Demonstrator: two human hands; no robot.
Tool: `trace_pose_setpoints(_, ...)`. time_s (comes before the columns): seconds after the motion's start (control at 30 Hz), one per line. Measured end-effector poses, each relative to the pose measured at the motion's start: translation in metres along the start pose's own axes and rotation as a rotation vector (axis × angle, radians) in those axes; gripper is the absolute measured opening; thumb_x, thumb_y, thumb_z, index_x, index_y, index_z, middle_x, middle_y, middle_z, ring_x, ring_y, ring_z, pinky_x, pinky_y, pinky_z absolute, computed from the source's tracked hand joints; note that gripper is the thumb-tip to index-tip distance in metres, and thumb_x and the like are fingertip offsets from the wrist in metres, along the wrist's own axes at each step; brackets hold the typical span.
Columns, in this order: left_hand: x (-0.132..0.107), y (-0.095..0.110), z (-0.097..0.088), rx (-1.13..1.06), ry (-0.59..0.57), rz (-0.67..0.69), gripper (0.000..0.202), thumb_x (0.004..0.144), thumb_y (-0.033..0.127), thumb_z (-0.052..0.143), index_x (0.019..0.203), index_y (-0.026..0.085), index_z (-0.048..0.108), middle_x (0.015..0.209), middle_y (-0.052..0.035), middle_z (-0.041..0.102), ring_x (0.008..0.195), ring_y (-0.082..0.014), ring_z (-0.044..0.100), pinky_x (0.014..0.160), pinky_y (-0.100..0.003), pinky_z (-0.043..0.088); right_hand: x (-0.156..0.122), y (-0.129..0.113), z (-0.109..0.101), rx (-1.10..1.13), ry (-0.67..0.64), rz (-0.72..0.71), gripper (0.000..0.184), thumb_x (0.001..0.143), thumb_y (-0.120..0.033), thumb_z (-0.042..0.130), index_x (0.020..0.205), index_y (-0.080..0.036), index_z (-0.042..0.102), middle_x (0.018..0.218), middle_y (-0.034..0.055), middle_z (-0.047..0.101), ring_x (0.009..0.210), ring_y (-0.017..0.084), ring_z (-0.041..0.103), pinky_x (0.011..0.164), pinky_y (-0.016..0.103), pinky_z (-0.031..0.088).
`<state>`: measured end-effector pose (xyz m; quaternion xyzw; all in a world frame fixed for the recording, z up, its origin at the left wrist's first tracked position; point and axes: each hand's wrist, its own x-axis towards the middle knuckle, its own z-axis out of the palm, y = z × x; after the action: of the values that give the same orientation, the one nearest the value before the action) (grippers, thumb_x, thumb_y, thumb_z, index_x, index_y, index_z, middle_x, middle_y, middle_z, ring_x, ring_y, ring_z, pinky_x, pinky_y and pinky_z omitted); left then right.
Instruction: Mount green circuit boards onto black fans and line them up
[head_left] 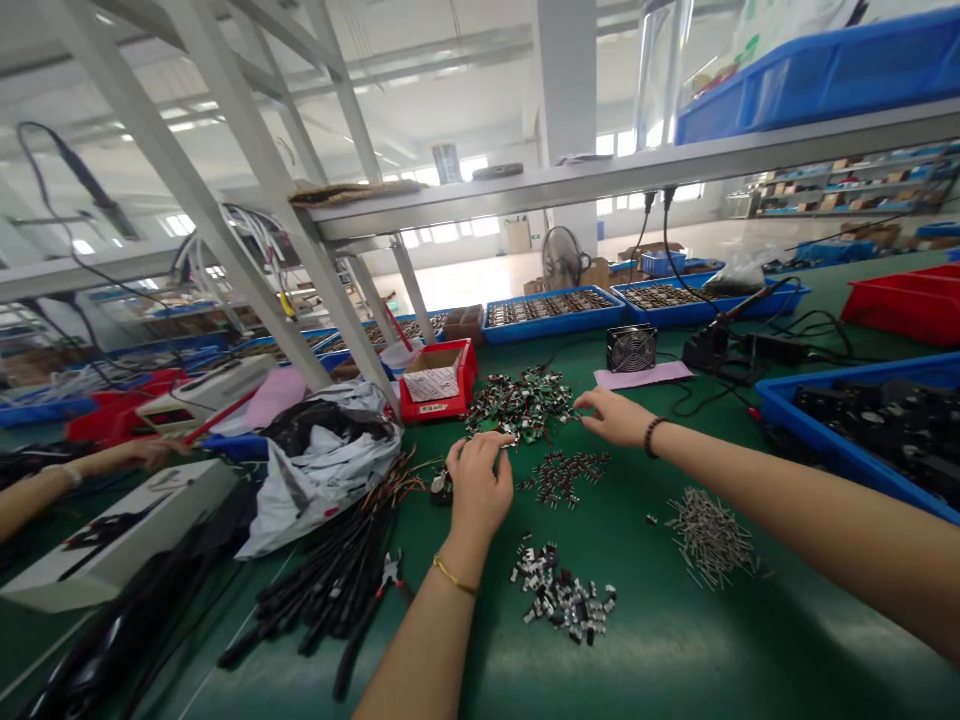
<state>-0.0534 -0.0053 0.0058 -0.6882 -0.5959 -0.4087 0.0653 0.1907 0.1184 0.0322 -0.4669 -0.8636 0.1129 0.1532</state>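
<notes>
Working the pile of small parts [517,402] on the worktop [675,640], red box [437,380] just left of it. Curling the left hand [480,487] at the pile's near edge, grip turned away, openness and contents impossible to tell. Touching its right edge with the right hand [616,416], grip loosely open.

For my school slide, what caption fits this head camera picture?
The left hand and right hand reach the edge of a pile of small parts on a green table.
</notes>
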Motion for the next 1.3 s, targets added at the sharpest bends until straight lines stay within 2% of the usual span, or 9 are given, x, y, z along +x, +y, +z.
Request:
trace_pose_setpoints(0.2,-0.003,0.000,0.005,-0.109,-0.049,-0.049,0.030,0.092,0.011,0.049,0.105,0.025,0.071,0.112,-0.0066,0.074,0.114,-0.0243,0.063,0.111,-0.047,0.033,0.088,-0.040,0.019,-0.116,0.027,-0.094,0.040,0.102,-0.034,0.069,0.138,-0.019,0.059,0.146,0.0129,0.052,0.130,0.032,0.054,0.109,0.056,0.047)
trace_pose_setpoints(0.43,-0.004,-0.002,0.006,-0.391,-0.038,-0.190,0.023,0.090,0.015,0.055,0.102,0.023,0.072,0.112,-0.0073,0.073,0.117,-0.0264,0.062,0.116,-0.051,0.030,0.113,-0.045,0.014,-0.171,0.027,-0.211,0.038,0.102,-0.032,0.070,0.136,-0.018,0.060,0.141,0.0124,0.057,0.128,0.032,0.056,0.109,0.057,0.047)
trace_pose_setpoints(0.5,-0.003,-0.003,0.009,-0.526,-0.031,-0.272,0.020,0.095,0.028,0.056,0.109,0.022,0.070,0.114,-0.0093,0.073,0.117,-0.0273,0.063,0.114,-0.051,0.035,0.105,-0.045,0.006,-0.153,0.065,-0.231,0.044,0.102,-0.029,0.069,0.143,-0.018,0.056,0.147,0.0139,0.053,0.131,0.033,0.055,0.111,0.058,0.045)
trace_pose_setpoints(0.63,-0.004,0.006,0.015,-0.837,-0.070,-0.434,0.069,0.105,0.065,0.021,0.133,0.013,0.055,0.117,-0.0183,0.073,0.108,-0.0285,0.072,0.101,-0.047,0.052,0.056,-0.053,-0.007,-0.100,0.085,-0.321,0.072,0.096,-0.020,0.074,0.158,-0.015,0.037,0.147,0.0178,0.055,0.131,0.032,0.057,0.111,0.049,0.048)
trace_pose_setpoints(0.73,-0.009,0.021,0.014,-1.058,-0.241,-0.493,0.083,0.100,0.078,0.020,0.139,0.011,0.049,0.111,-0.0195,0.075,0.097,-0.0292,0.076,0.094,-0.047,0.056,-0.001,-0.061,-0.009,-0.073,0.065,-0.424,0.074,0.092,-0.025,0.078,0.156,-0.018,0.040,0.143,0.0154,0.060,0.126,0.032,0.062,0.107,0.048,0.051)
trace_pose_setpoints(0.87,-0.015,0.032,0.009,-1.128,-0.594,-0.422,0.062,0.089,0.073,0.062,0.111,0.015,0.064,0.093,-0.0094,0.073,0.084,-0.0234,0.071,0.087,-0.040,0.055,-0.062,-0.063,-0.007,-0.047,0.079,-0.477,0.061,0.094,-0.029,0.077,0.148,-0.020,0.049,0.136,0.0136,0.065,0.120,0.031,0.065,0.103,0.048,0.054)
trace_pose_setpoints(1.03,-0.017,0.033,0.014,-1.000,-0.473,-0.420,0.056,0.080,0.046,0.082,0.125,0.019,0.065,0.118,-0.0088,0.068,0.113,-0.0257,0.063,0.105,-0.040,0.047,-0.089,-0.048,0.001,-0.009,0.150,-0.434,0.067,0.092,-0.021,0.078,0.148,-0.018,0.043,0.136,0.0147,0.064,0.119,0.032,0.064,0.103,0.051,0.054)
trace_pose_setpoints(1.17,-0.018,0.037,0.014,-1.065,-0.519,-0.439,0.058,0.093,0.055,0.065,0.136,0.017,0.060,0.096,-0.0060,0.070,0.088,-0.0214,0.072,0.088,-0.038,0.057,-0.098,-0.039,0.011,0.045,0.175,-0.415,0.069,0.092,-0.021,0.075,0.150,-0.021,0.038,0.132,0.0131,0.065,0.113,0.031,0.067,0.099,0.050,0.057)
trace_pose_setpoints(1.3,-0.018,0.043,0.011,-1.176,-0.636,-0.458,0.060,0.094,0.059,0.062,0.136,0.017,0.062,0.091,-0.0053,0.071,0.087,-0.0204,0.074,0.081,-0.032,0.058,-0.105,-0.040,0.017,0.090,0.147,-0.425,0.061,0.094,-0.022,0.071,0.147,-0.021,0.041,0.131,0.0126,0.066,0.112,0.029,0.067,0.097,0.048,0.058)
